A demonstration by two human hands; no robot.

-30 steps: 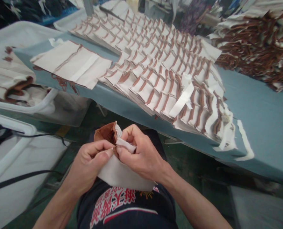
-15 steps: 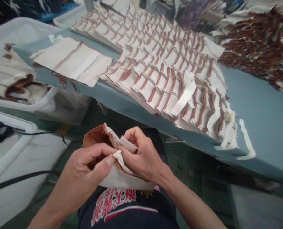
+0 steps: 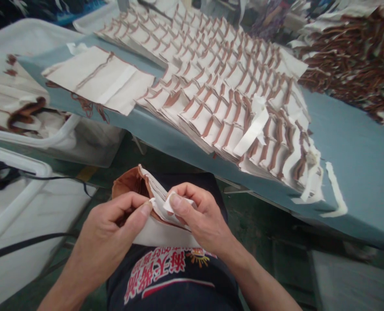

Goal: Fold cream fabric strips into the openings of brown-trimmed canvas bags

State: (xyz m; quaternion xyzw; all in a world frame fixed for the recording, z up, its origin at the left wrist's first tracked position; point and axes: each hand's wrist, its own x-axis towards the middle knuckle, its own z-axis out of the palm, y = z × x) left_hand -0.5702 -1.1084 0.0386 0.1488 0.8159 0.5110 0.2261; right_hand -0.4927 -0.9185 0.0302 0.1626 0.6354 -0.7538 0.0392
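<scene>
Your two hands meet over your lap, working at a cloth piece that is pale on the outside and brown within. It sits in front of your dark shirt, below the near edge of the table and apart from it. Your left hand pinches the rim of the cloth piece between thumb and forefinger, a tiny white bit showing at the tips. Your right hand is curled, its thumb pressing a white scrap against the fingers — whether those fingers also grip the cloth piece, I can't tell. Just left of the pinch, the brown side gapes open toward the table. On the table in front of you, folded pieces overlap in long rows, pale panels with brown edges, and a white strip lies across them. A flat panel rests left of the rows, brown cords hanging under its edge. Near the table's edge, right of the rows, lies a bent strip (also white), and farther back rises a brown-and-white heap. At your left, a white tub holds more cloth.
</scene>
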